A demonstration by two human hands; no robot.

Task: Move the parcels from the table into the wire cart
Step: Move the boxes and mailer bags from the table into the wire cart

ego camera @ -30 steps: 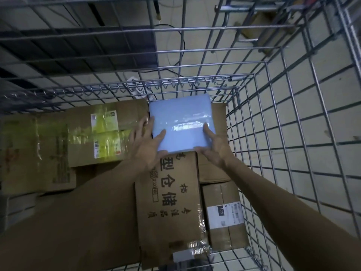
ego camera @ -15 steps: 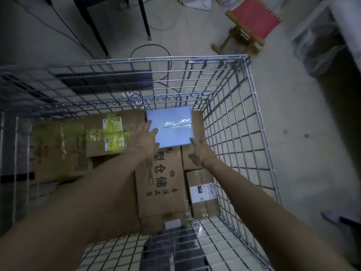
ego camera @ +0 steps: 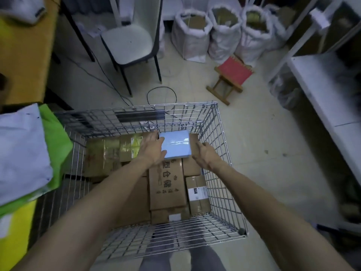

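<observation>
A pale blue flat parcel (ego camera: 176, 144) lies on top of the brown cardboard boxes at the far end of the wire cart (ego camera: 221, 173). My left hand (ego camera: 151, 150) rests against the parcel's left edge with straight fingers. To the parcel's right hovers my right hand (ego camera: 204, 155), fingers loose and a little apart from it. A long brown box with printed characters (ego camera: 167, 184) lies under the parcel's near edge. Several more brown boxes fill the cart floor.
White and green bagged parcels (ego camera: 25, 153) lie on the yellow table (ego camera: 13, 237) at the left. Beyond the cart stand a white chair (ego camera: 129, 38), a red folding stool (ego camera: 232, 73) and white sacks (ego camera: 224, 30). A white shelf (ego camera: 328, 98) runs along the right.
My head has risen and pulled back, so the whole cart and room show. Both hands have loosened from the blue parcel; the right one has come off it.
</observation>
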